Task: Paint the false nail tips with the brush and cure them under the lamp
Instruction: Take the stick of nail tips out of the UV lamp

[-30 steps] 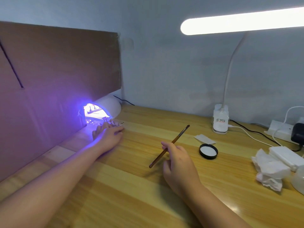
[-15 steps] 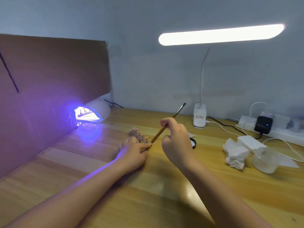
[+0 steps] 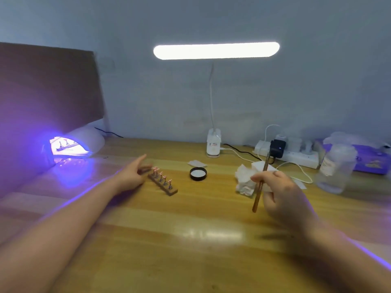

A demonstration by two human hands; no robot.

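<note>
While the lamp (image 3: 84, 140) glows, a strip (image 3: 163, 183) of tips waits on the table (image 3: 190, 240).
Left hand (image 3: 132, 175) lies open beside it, probably steadying; right hand (image 3: 281, 194) pinches the brush (image 3: 261, 182) upright, ready for painting.

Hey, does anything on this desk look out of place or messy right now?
Nothing spilled or damaged. Only a crumpled tissue lies loose beside the right hand; the nail-tip stand sits flat.

table (image 3: 190, 240): glossy wood; nail strip (image 3: 163, 185): matt wood; tissue (image 3: 245, 180): crumpled paper; brush (image 3: 261, 182): wooden handle
</note>
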